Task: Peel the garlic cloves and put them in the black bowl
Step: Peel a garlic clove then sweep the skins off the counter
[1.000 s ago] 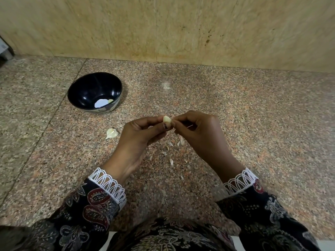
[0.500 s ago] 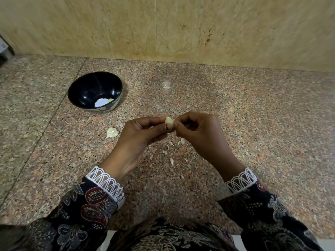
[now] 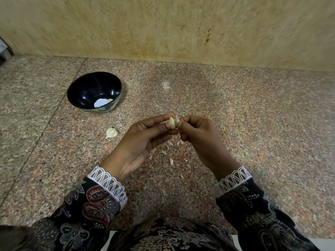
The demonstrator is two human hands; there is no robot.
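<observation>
A pale garlic clove [image 3: 171, 123] is pinched between the fingertips of my left hand [image 3: 143, 140] and my right hand [image 3: 199, 138], held above the granite counter; a bit of papery skin sticks out at its right side. The black bowl [image 3: 90, 87] stands at the back left and holds a peeled clove [image 3: 110, 100] beside a bright white reflection. Another garlic clove [image 3: 111, 132] in its skin lies on the counter just in front of the bowl, left of my left hand.
Several small scraps of garlic skin [image 3: 171, 161] lie scattered on the counter [image 3: 253, 133] beneath my hands. A beige stone wall [image 3: 163, 28] closes the back. A dark object [image 3: 4, 51] shows at the far left edge.
The clove has turned between my fingertips and shows more of its pale body. Both hands stay in nearly the same place.
</observation>
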